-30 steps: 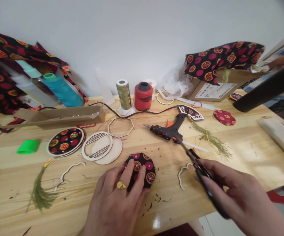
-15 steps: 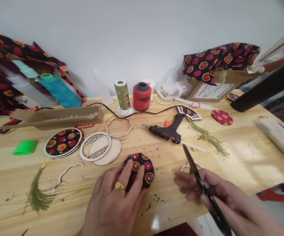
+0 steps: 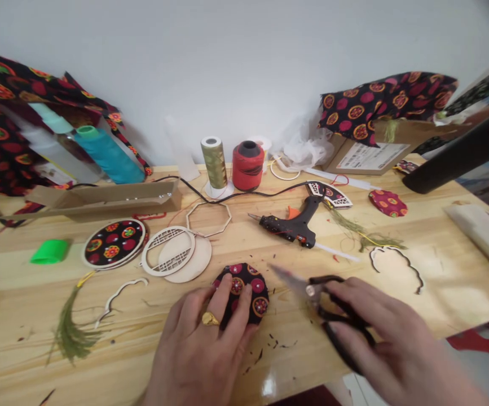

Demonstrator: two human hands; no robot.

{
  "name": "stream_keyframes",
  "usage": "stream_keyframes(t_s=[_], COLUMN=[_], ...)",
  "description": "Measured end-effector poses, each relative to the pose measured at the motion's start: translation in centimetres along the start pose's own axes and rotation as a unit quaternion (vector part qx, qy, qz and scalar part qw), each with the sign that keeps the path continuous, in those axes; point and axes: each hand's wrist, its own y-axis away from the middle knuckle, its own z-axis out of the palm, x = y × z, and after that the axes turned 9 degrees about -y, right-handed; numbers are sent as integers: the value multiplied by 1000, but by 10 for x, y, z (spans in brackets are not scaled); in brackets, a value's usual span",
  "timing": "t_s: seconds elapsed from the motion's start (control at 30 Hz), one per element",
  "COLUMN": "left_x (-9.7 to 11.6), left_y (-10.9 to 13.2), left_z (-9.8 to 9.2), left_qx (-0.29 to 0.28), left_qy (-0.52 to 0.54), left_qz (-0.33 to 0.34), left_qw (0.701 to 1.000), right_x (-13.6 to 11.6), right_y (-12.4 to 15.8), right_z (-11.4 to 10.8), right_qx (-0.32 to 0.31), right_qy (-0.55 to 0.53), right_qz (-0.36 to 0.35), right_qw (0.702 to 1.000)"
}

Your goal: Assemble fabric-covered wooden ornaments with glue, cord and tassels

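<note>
My left hand (image 3: 199, 344), with a gold ring, lies flat with fingers spread on a small round piece covered in black fabric with red and orange circles (image 3: 246, 287), at the near middle of the wooden table (image 3: 439, 282). My right hand (image 3: 383, 338) grips black-handled scissors (image 3: 316, 293); their blurred blades point left toward the fabric round, just short of it. A black glue gun (image 3: 290, 226) lies behind them with its cord running back.
Wooden rings and discs (image 3: 176, 258), a fabric-covered disc (image 3: 114, 242), a hexagon frame (image 3: 208, 219), a green roll (image 3: 50, 251), green tassels (image 3: 69, 332) and a curved wooden cutout (image 3: 396, 264) lie around. Thread spools (image 3: 247, 165), cardboard boxes (image 3: 366, 155) and patterned cloth stand at the back.
My right hand swung the scissors from pointing away toward the glue gun to pointing left at the fabric round. The curved wooden cutout now lies further right. My left hand stayed put.
</note>
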Motion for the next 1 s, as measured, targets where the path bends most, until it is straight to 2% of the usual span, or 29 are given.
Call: stream_keyframes(t_s=[0.13, 0.27, 0.6, 0.73, 0.83, 1.0], left_x=[4, 7, 4, 4, 3, 1], left_y=[-3, -6, -6, -4, 0, 2], left_z=[-2, -3, -2, -1, 0, 2], left_qx=[25, 38, 20, 17, -3, -5], left_qy=[31, 49, 43, 44, 32, 18], left_qz=[-42, -76, -34, -46, -25, -15], left_qw=[998, 995, 998, 998, 999, 1000], right_x=[-15, -12, 0, 1, 1, 1], right_y=[-9, -12, -8, -8, -7, -8], right_z=[19, 20, 23, 23, 22, 21], right_qx=[-34, -29, -31, -28, -34, -40], right_qy=[-2, 52, 58, 62, 66, 84], right_qz=[3, 3, -47, -57, -59, -64], right_qw=[999, 998, 997, 996, 995, 994])
